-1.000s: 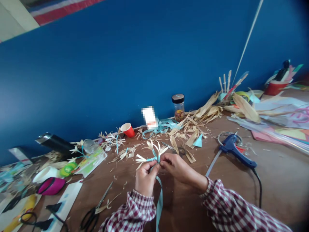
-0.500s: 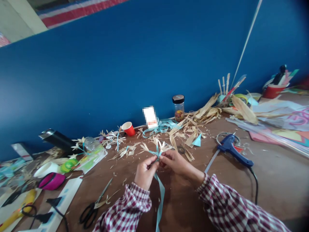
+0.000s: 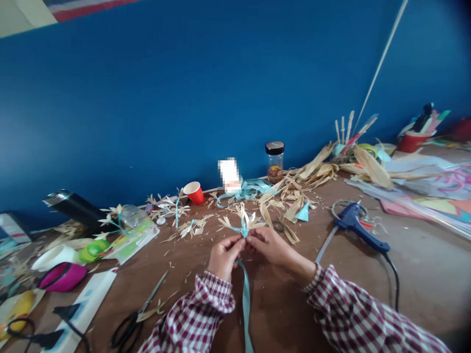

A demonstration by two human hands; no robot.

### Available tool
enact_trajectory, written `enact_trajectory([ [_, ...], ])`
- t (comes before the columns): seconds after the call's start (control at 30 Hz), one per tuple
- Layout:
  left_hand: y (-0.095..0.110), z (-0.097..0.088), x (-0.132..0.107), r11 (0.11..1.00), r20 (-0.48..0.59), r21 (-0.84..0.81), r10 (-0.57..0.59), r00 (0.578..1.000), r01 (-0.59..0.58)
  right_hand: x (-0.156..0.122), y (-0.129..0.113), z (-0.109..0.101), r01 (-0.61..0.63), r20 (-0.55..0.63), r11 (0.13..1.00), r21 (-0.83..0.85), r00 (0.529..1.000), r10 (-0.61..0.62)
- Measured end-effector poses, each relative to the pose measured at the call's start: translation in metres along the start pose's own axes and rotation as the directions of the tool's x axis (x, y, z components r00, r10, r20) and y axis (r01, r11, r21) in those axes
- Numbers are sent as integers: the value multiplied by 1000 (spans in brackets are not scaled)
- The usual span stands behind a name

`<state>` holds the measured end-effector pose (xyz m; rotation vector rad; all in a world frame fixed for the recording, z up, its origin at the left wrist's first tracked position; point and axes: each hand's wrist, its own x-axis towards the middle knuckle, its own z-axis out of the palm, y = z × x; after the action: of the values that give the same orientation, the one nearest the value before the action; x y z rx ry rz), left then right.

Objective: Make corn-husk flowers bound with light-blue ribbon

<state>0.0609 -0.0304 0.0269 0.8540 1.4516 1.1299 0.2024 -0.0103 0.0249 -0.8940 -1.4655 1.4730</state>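
Over the brown table, my left hand (image 3: 222,255) and my right hand (image 3: 270,246) meet fingertip to fingertip, both pinched on a small flower (image 3: 241,223) made of dried husk strips bound with light blue ribbon. The flower's petals fan out just above my fingers. A long tail of the light blue ribbon (image 3: 245,304) hangs from the flower down between my wrists toward the bottom edge. Both sleeves are red-and-white checked.
A blue glue gun (image 3: 358,228) with its black cord lies right of my hands. Black scissors (image 3: 136,316) lie at lower left. Along the blue wall sit a red paper cup (image 3: 195,192), a jar (image 3: 274,162), husk scraps (image 3: 298,189), loose ribbon (image 3: 247,189) and other husk flowers (image 3: 167,208).
My hands have lifted the flower slightly away from me and turned it, so the petals now stand more upright above my fingers. The view has shifted a little.
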Motion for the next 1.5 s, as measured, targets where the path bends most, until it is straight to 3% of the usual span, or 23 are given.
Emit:
enact_trajectory([
  [0.13, -2, 1, 7, 992, 21, -119, -46, 999, 48, 1, 9, 0, 53, -91, 995, -80, 994, -60],
  [0.2, -2, 0, 11, 983, 38, -160, -82, 996, 87, 0, 9, 0, 82, -80, 988, -128, 992, -93],
  [0.4, -5, -2, 18, 982, 127, -142, -106, 986, 124, 0, 6, 0, 40, -100, 969, -243, 993, -66],
  [0.63, -14, -6, 26, 991, 159, -130, -4, 987, 25, 0, 15, 4, 41, -75, 959, -281, 995, -65],
  [0.7, -17, -7, 26, 982, 171, -186, -2, 985, 34, 0, 14, 4, 65, -69, 921, -384, 993, -99],
  [0.83, -18, -8, 24, 944, 163, -314, -56, 985, 106, 1, 13, 1, 123, -48, 764, -633, 979, -197],
  [1.0, -18, -6, 22, 926, 131, -357, -83, 988, 125, 0, 14, -1, 131, 32, 685, -717, 987, -156],
  [1.17, -25, -8, 26, 962, 27, -268, -42, 999, 48, -1, 16, 2, 65, 3, 712, -699, 996, -89],
  [1.33, -25, -10, 27, 969, 11, -243, -46, 999, 47, -1, 21, 6, -72, -38, 856, -512, 997, 61],
  [1.5, -18, -14, 30, 953, 32, -294, -68, 997, 74, 1, 18, 8, -12, 16, 912, -409, 1000, 21],
])
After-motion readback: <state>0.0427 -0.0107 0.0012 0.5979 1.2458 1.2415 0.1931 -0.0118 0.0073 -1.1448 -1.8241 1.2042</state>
